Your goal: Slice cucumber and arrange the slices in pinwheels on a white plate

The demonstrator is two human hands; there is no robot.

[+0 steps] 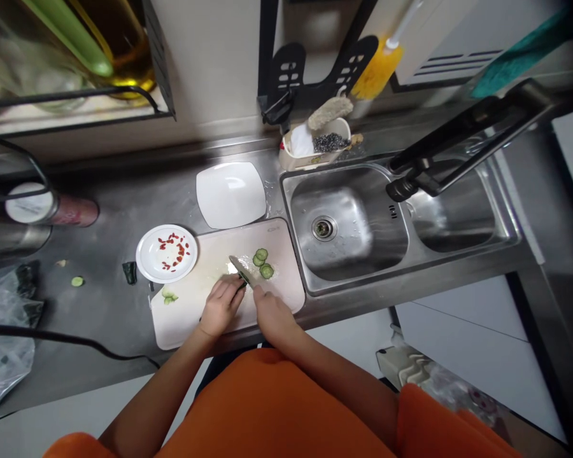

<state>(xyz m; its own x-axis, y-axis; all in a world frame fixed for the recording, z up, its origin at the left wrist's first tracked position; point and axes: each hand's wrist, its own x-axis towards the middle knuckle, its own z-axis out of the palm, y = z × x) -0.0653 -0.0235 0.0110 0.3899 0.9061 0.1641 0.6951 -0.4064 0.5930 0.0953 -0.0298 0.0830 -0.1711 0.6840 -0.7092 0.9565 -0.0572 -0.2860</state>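
My right hand [274, 314] is closed round the handle of a kitchen knife [237, 264], whose blade points away to the upper left over a pale cutting board [195, 318]. Against the blade, my left hand [223, 306] grips a dark green cucumber [242, 280], mostly hidden under its fingers. Several round cucumber slices [266, 271] lie on the board right of the blade. Pale green pieces [169, 296] rest near the board's left end. A round white plate [146, 254] with small red pieces overlaps the board's upper left corner.
A square white plate [232, 194] sits behind the board. To the right is a steel sink [346, 222] with a black faucet [463, 146]. A sponge caddy [310, 159] stands behind it. Leftward are a dark green piece [129, 272], a cable [95, 347] and a plastic bag [4, 356].
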